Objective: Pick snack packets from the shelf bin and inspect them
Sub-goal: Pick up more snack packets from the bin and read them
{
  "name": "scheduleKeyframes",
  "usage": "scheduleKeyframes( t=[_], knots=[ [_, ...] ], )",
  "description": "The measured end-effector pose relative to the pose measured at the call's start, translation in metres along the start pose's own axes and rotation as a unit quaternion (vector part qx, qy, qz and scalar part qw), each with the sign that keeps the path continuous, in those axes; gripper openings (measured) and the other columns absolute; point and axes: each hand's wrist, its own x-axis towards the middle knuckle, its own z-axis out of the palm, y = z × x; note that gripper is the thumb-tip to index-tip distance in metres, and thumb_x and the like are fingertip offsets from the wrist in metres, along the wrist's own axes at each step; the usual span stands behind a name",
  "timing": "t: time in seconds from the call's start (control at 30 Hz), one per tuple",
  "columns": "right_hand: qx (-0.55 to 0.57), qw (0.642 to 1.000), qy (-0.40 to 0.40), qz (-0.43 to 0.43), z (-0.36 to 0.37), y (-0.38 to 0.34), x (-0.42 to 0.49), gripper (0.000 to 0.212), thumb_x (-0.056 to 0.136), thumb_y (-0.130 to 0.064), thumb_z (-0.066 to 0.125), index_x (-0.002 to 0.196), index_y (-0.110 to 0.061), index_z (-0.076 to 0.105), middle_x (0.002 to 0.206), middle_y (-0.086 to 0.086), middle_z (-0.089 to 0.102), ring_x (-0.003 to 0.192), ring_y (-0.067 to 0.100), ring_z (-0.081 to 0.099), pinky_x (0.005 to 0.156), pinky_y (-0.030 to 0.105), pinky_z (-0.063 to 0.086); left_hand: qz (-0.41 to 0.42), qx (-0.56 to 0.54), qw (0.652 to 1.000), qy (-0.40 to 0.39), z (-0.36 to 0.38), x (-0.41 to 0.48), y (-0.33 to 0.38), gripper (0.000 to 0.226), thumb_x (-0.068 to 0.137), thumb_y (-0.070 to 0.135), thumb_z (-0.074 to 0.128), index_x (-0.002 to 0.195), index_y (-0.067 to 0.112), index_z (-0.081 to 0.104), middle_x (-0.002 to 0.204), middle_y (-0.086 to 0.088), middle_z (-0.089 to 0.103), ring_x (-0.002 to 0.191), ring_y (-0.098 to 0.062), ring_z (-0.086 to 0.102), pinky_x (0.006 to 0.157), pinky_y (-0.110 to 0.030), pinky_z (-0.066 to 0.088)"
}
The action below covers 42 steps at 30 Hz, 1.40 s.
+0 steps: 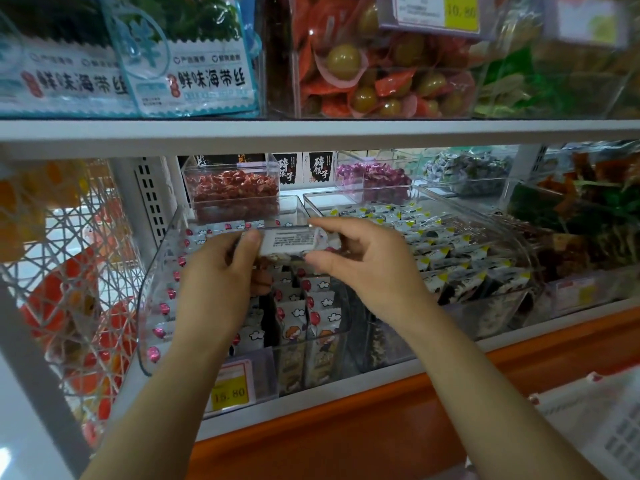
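Note:
A small white snack packet with printed text on its back is held level above a clear shelf bin. My left hand pinches the packet's left end with thumb and fingers. My right hand pinches its right end. The bin below holds several white packets with red balloons and clouds, standing upright in rows. Part of the held packet is hidden behind my fingers.
A second clear bin of yellow-cornered packets sits to the right. Behind are bins of red and purple candies. A yellow price tag hangs at the front. The upper shelf edge runs above, and a white wire rack stands left.

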Motion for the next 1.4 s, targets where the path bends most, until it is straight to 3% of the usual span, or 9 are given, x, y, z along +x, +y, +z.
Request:
scheduleKeyframes(
  t=[0.13,0.2,0.27,0.4,0.6,0.8,1.03,1.23,1.4],
  knots=[
    [0.038,0.993,0.107,0.018,0.002,0.0,0.009,0.013,0.086,-0.014,0.064,0.095,-0.022,0.066,0.092,0.005,0.07,0.082,0.02,0.069,0.076,0.044,0.057,-0.005,0.042,0.999,-0.012,0.003,0.003,0.001,0.036,0.098,0.041,0.035,0.112,0.019,0.059,0.095,0.002,0.068,0.081,-0.016,0.066,0.071,-0.043,0.056],
    [0.033,0.986,0.156,0.045,-0.002,0.005,0.02,0.004,0.087,-0.013,0.063,0.088,-0.016,0.064,0.088,0.012,0.069,0.081,0.026,0.068,0.076,0.047,0.056,-0.001,0.09,0.996,-0.023,0.003,0.008,-0.002,0.044,0.097,0.042,0.035,0.134,0.019,0.045,0.125,-0.002,0.059,0.106,-0.019,0.058,0.09,-0.039,0.048],
    [0.034,0.98,0.184,0.069,-0.004,0.01,0.031,0.007,0.089,-0.012,0.062,0.087,-0.006,0.063,0.087,0.018,0.067,0.08,0.03,0.067,0.077,0.046,0.056,0.016,0.155,0.987,-0.044,0.005,0.016,-0.003,0.043,0.098,0.033,0.04,0.139,0.017,0.041,0.135,-0.005,0.051,0.113,-0.019,0.052,0.091,-0.03,0.039],
    [0.061,0.972,0.211,0.089,0.002,0.02,0.04,0.018,0.09,-0.013,0.06,0.104,-0.001,0.06,0.09,0.012,0.065,0.08,0.027,0.068,0.073,0.034,0.058,0.05,0.297,0.947,-0.113,0.016,0.054,-0.004,0.035,0.098,0.02,0.042,0.129,0.006,0.052,0.132,-0.017,0.053,0.114,-0.03,0.052,0.094,-0.034,0.041],
    [0.073,0.962,0.238,0.114,0.002,0.03,0.05,0.008,0.091,-0.014,0.059,0.095,-0.011,0.053,0.094,0.011,0.062,0.088,0.033,0.065,0.083,0.05,0.052,0.04,0.413,0.876,-0.246,0.05,0.105,-0.017,0.024,0.099,0.023,0.036,0.088,0.008,0.052,0.111,-0.018,0.058,0.108,-0.034,0.052,0.097,-0.049,0.041],
    [0.067,0.96,0.246,0.111,0.0,0.036,0.053,0.009,0.092,-0.015,0.057,0.085,-0.014,0.052,0.091,0.016,0.061,0.087,0.038,0.063,0.082,0.054,0.05,0.011,0.404,0.867,-0.293,0.07,0.115,-0.042,0.04,0.101,0.023,0.026,0.114,-0.007,0.049,0.122,-0.028,0.051,0.112,-0.035,0.048,0.095,-0.036,0.035],
    [0.084,0.96,0.243,0.111,0.005,0.037,0.053,0.007,0.093,-0.013,0.056,0.089,-0.017,0.052,0.082,0.001,0.058,0.086,0.032,0.064,0.082,0.05,0.053,-0.056,0.412,0.851,-0.321,0.065,0.12,-0.05,0.037,0.102,0.026,0.018,0.114,0.005,0.047,0.131,-0.015,0.046,0.132,-0.031,0.029,0.109,-0.045,0.024],
    [0.053,0.965,0.235,0.101,0.008,0.035,0.053,0.004,0.093,-0.012,0.055,0.094,-0.009,0.052,0.093,0.018,0.06,0.09,0.037,0.062,0.083,0.052,0.05,0.002,0.44,0.835,-0.331,0.059,0.111,-0.036,0.041,0.102,0.03,0.013,0.094,0.009,0.048,0.113,-0.012,0.051,0.126,-0.025,0.036,0.108,-0.047,0.015],
    [-0.059,0.98,0.188,0.009,0.006,0.032,0.068,0.007,0.09,-0.007,0.058,0.096,-0.003,0.06,0.087,0.006,0.06,0.075,0.013,0.057,0.072,0.019,0.048,0.042,0.464,0.819,-0.335,0.049,0.098,-0.044,0.051,0.101,0.039,0.013,0.125,0.019,0.054,0.147,-0.003,0.04,0.143,-0.017,0.016,0.114,-0.051,0.003]
  ],
)
